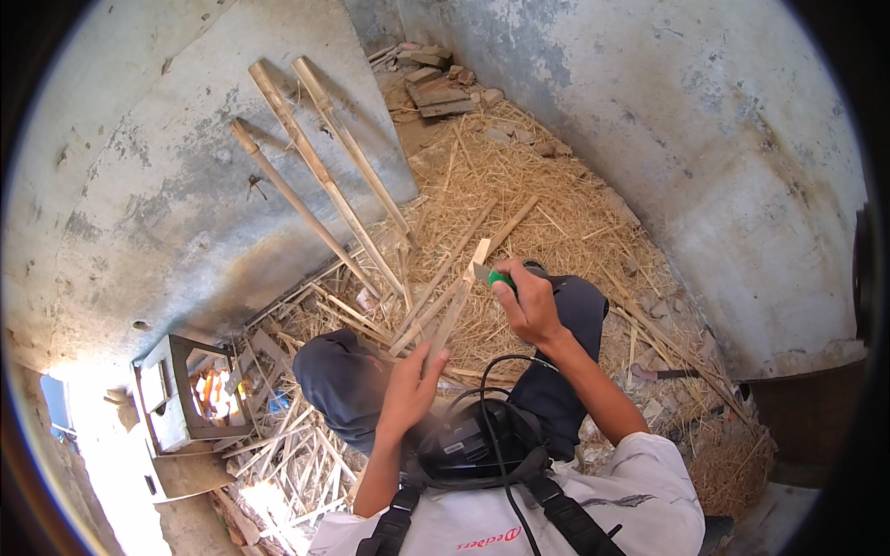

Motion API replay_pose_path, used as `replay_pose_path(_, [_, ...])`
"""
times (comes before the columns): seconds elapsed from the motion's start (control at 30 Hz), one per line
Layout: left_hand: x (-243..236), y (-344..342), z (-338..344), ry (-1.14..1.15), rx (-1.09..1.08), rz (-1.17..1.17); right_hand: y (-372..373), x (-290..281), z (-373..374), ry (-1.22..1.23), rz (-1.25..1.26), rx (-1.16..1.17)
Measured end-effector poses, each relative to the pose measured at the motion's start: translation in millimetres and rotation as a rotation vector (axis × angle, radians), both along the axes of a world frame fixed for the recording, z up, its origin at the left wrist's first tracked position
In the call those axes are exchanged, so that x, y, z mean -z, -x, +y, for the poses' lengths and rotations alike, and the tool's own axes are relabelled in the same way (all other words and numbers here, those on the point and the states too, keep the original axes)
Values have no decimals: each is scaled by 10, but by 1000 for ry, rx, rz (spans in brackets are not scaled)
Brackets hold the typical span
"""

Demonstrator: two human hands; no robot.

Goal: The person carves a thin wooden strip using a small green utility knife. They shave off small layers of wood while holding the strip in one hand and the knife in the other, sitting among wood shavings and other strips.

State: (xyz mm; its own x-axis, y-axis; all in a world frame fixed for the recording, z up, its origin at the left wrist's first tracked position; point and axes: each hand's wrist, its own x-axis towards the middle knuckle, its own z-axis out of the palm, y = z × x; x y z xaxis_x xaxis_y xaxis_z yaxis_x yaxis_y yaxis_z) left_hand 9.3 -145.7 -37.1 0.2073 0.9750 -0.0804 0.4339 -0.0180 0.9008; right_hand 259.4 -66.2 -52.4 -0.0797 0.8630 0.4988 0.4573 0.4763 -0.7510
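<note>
My left hand point(412, 389) is closed round the near end of a flat bamboo strip point(453, 315), which slants up and away between my knees. My right hand point(532, 304) grips a knife point(502, 278) by its green handle. The knife's short grey blade lies against the strip close to its far end, where a pale, freshly bared patch shows. Whether the blade has bitten into the strip is too small to tell. Other long bamboo strips point(508, 225) lie on the straw just beyond.
Three bamboo poles point(324, 181) lean on the left wall. Straw point(565, 208) covers the floor, with bricks point(436, 91) heaped in the far corner. Left of me stand a box-like frame point(190, 394) and scattered split sticks point(320, 463). A sickle-like tool point(663, 372) lies at right.
</note>
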Motion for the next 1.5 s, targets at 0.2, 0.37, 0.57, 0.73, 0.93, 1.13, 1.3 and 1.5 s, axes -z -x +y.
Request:
replay_pose_path(0.2, [-127,-59,53,59,-21,73,36,28,-42,-52,-215,-209])
replay_pose_path(0.37, [-79,-88,74,8,-9,85,99,69,-63,-84,-275,-231])
replay_pose_path(0.57, [-175,-141,87,14,-31,152,102,95,-71,-103,-374,-228])
replay_pose_path(0.73, [-158,-154,96,-34,-33,254,150,52,-80,-115,-400,-188])
replay_pose_path(0.93, [-147,-133,104,-5,-32,294,177,62,-68,-118,-373,-153])
replay_pose_path(1.13, [-129,-100,10,-10,-33,289,114,63,14,-148,-292,32])
replay_pose_path(1.3, [-163,-50,-165,42,-13,313,-32,-40,109,-53,-204,117])
replay_pose_path(1.5, [-32,-30,-42,-96,-92,303,70,121,-72,-162,-281,-106])
